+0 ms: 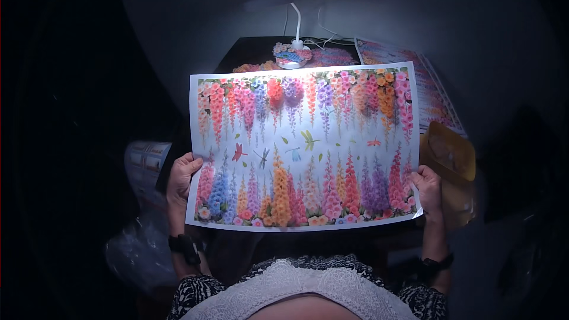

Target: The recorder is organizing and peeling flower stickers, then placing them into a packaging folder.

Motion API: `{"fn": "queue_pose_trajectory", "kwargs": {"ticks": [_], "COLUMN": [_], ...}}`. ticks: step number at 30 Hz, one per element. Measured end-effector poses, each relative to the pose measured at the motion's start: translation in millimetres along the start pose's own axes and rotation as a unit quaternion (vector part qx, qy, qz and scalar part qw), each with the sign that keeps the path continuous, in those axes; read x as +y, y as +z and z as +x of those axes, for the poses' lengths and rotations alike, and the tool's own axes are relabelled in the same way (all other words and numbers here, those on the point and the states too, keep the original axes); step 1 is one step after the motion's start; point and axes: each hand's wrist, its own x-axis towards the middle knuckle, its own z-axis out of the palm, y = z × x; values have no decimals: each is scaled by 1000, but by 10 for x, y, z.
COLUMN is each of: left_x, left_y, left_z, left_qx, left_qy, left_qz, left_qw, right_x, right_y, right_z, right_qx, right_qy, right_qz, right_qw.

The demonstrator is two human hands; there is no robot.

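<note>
A large white-bordered sheet [302, 148] printed with colourful hanging and standing flower spikes, several dragonflies and loose leaves is held up in front of me. My left hand [182, 176] grips its left edge, thumb on the printed face. At the right edge my right hand [428, 186] pinches it the same way, near the lower corner. The sheet bows slightly, and its lower right corner curls. Both hands' other fingers are mostly behind the paper.
Behind the sheet, a white lamp [297, 44] stands on a dark table [237, 53] with cut-out flower pieces [290, 53] around it. More printed flower sheets [441, 104] lie at the right, above a yellow container [455, 154]. Clear plastic wrapping [139, 255] and a printed packet [145, 166] are at the left.
</note>
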Motion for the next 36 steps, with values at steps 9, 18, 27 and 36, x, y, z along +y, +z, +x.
{"fn": "queue_pose_trajectory", "kwargs": {"ticks": [9, 18, 27, 36], "left_x": [-1, 123, 289, 274], "left_y": [7, 82, 123, 200], "left_z": [-9, -12, 70, -28], "left_qx": [9, 14, 10, 9], "left_qy": [6, -18, -70, -51], "left_qz": [12, 92, 143, 148], "left_qw": [1000, 995, 987, 988], "right_x": [7, -124, -360, -268], "right_y": [5, -16, 6, 80], "right_z": [-30, 48, 105, 80], "right_qx": [9, -12, -21, -12], "right_qy": [8, 43, 104, 47], "right_qz": [14, -34, -99, -16], "right_qw": [1000, 998, 990, 999]}}
